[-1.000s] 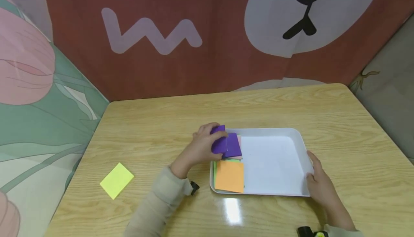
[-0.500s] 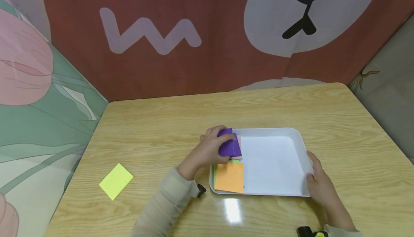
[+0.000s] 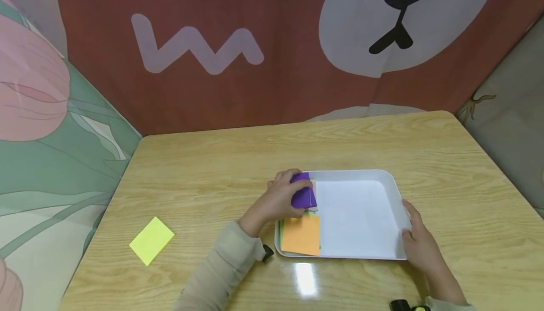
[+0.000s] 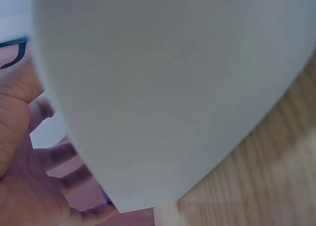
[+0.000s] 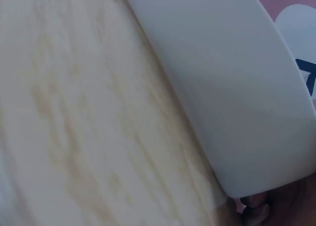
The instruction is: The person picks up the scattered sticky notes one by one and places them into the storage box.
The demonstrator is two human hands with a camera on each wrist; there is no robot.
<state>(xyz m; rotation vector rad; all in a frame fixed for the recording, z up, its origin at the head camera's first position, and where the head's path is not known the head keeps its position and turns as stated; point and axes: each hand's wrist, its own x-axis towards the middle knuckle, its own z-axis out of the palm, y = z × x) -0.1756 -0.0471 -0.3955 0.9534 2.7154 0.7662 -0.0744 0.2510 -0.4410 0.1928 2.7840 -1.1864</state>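
My left hand (image 3: pixel 282 198) pinches purple sticky notes (image 3: pixel 304 197) between thumb and fingers at the back left corner of a white tray (image 3: pixel 357 216). A pink sticky note (image 3: pixel 314 186) peeks out beneath the purple. In front of it, an orange sticky note (image 3: pixel 301 236) lies in the tray over green ones, whose edges (image 3: pixel 281 233) show. My right hand (image 3: pixel 422 245) grips the tray's right side, thumb at the rim. The left wrist view shows mostly the tray's outer wall (image 4: pixel 173 88), with the left hand (image 4: pixel 32 181) beside it. In the right wrist view, curled fingers (image 5: pixel 256 211) appear under the tray's corner.
A yellow sticky note (image 3: pixel 151 241) lies by itself on the wooden table (image 3: pixel 212 169), left of the tray. Behind the table hangs a brown cloth (image 3: pixel 204 98) with a printed animal face. Dark wrist devices (image 3: pixel 267 253) sit at the cuffs.
My left hand has moved right with its purple note, which now overlaps the purple one in the tray. The right hand keeps its hold on the tray.
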